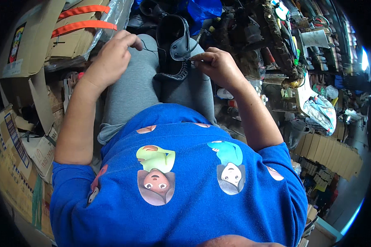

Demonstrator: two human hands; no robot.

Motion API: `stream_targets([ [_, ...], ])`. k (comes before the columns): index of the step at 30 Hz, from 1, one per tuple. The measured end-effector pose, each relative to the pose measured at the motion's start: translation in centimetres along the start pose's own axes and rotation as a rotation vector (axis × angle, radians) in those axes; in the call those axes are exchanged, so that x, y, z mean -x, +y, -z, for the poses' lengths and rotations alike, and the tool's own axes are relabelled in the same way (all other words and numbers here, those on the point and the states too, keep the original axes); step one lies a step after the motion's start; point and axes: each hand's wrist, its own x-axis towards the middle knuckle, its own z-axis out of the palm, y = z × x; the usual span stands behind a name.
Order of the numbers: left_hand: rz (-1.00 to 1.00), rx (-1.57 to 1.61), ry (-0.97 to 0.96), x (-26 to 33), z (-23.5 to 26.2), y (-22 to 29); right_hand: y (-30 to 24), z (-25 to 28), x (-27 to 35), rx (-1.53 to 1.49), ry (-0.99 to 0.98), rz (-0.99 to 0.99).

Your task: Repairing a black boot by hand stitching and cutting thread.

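The left hand (118, 54) is clamped on a dark thread (150, 50). The right hand (219, 66) is pinched together at the edge of a black shoe upper (180, 46); what it grips is too small to tell. The shoe upper lies between both hands, over the legs (130, 84). Left of the left hand, clear wrap (95, 48) holds brown cardboard (72, 43) under orange straps (84, 25); farther left stands a carton (35, 41), contents hidden.

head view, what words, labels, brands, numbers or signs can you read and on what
I won't copy printed wording; it stands here:
Yellow-brown box, lower left: large lettering.
Pale carton flap beside it: dark lettering, partly blurred.
Upper-left carton: colourful picture label; small print too small to read.
Black shoe: none visible.
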Motion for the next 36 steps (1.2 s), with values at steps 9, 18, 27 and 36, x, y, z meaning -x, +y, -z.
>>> stream_targets([
  [9,0.123,0.221,-0.004,-1.0,-1.1,2.6,-4.7,1.8,-3.3,0.212,-0.214,0.001],
  [18,-0.002,0.185,0.041,-2.1,-3.9,0.8,-1.1,1.4,-2.0,-0.107,-0.144,-0.02],
  [27,-0.071,0.089,0.044,-3.4,-5.8,0.2,0.7,0.0,-1.4,-0.218,-0.06,-0.055],
  [36,-0.031,0.055,0.001,-4.0,-6.3,0.1,0.9,0.0,-1.5,-0.24,-0.077,-0.061],
])
